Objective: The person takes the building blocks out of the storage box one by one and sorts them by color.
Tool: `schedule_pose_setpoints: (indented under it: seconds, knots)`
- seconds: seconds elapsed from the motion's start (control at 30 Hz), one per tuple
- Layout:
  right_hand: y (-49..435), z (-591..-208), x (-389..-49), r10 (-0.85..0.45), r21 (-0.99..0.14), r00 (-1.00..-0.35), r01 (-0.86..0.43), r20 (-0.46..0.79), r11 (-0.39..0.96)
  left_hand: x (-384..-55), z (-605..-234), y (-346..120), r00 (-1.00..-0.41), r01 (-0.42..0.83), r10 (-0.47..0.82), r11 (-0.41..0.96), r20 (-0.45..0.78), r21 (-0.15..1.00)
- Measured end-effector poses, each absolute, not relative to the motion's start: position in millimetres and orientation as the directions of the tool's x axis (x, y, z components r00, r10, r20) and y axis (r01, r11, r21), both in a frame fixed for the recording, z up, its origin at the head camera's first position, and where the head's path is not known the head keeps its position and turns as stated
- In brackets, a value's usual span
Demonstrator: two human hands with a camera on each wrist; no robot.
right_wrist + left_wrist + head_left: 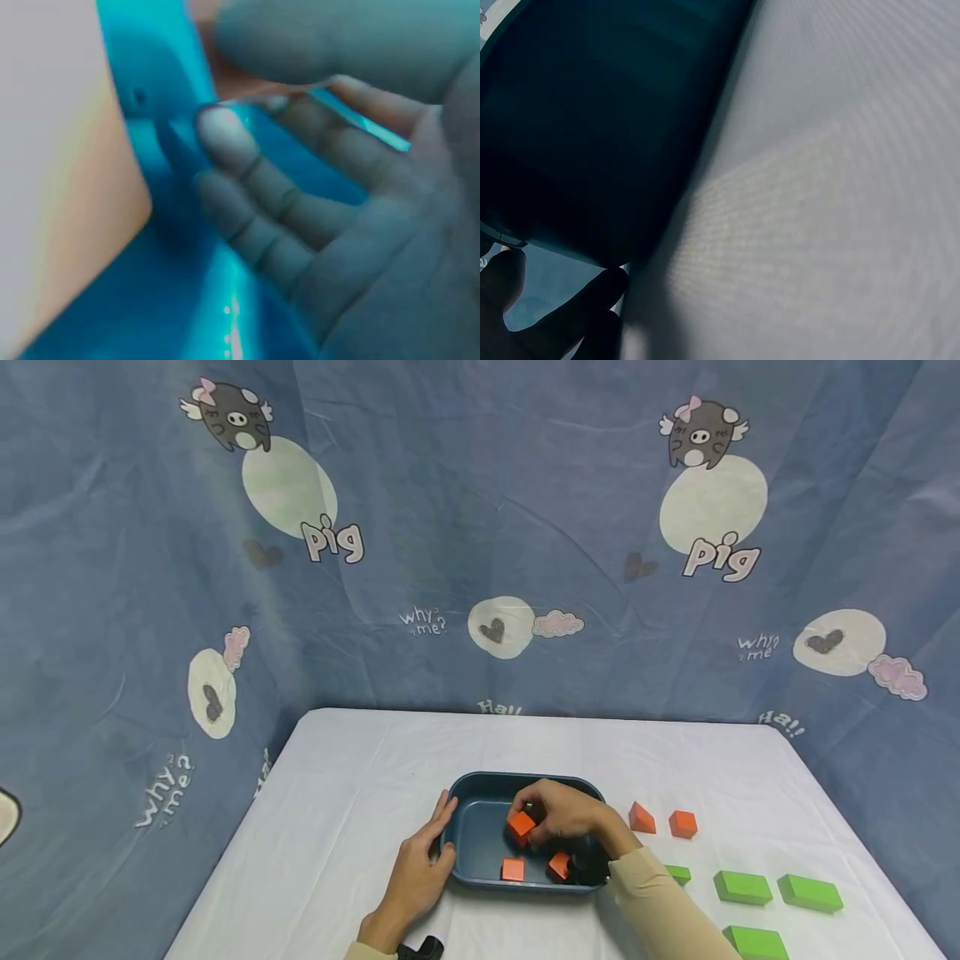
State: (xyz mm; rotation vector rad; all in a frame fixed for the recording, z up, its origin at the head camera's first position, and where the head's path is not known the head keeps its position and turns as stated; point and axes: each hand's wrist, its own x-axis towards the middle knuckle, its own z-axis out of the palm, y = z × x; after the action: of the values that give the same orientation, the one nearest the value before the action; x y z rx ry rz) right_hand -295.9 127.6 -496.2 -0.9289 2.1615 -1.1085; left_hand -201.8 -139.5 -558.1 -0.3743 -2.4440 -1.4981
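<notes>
In the head view, my left hand (417, 870) rests at the left end of a dark blue tray (474, 883), its fingers straight along the rim and the thumb near the front corner. The left wrist view shows these fingertips (615, 283) dark against the tray's outer wall. My right hand (558, 810) reaches down into the tray and pinches an orange block (522, 827) between thumb and fingers. Close to the tray's front wall lie two more orange blocks, a left one (513, 869) and a right one (558, 866); a black wrist device partly covers the right one.
Right of the tray, an orange wedge-shaped block (642, 818) and an orange cube (683, 824) sit on the white-covered table (360, 777). Several green blocks (742, 887) lie nearer the front right, one partly behind the right sleeve (660, 902). A blue patterned cloth (420, 543) hangs behind.
</notes>
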Motion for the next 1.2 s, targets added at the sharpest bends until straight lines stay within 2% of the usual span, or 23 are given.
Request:
schedule_pose_setpoints:
  seconds: [0.2,0.57,1.2]
  knots:
    - [135,-484,-295,-0.732,-0.877,-0.678,-0.314,-0.061,0.363,-202,-558,-138,-0.935,0.346,0.087,0.448,0.345,0.825]
    - [161,-462,-292,-0.658,-0.9,-0.753,-0.29,0.005,0.325,-202,-558,-138,-0.941,0.33,0.09,0.443,0.325,0.833]
    - [241,-445,-280,-0.441,-0.847,-0.897,-0.237,0.003,0.476,-200,-556,-137,-0.937,0.339,0.079,0.435,0.34,0.834]
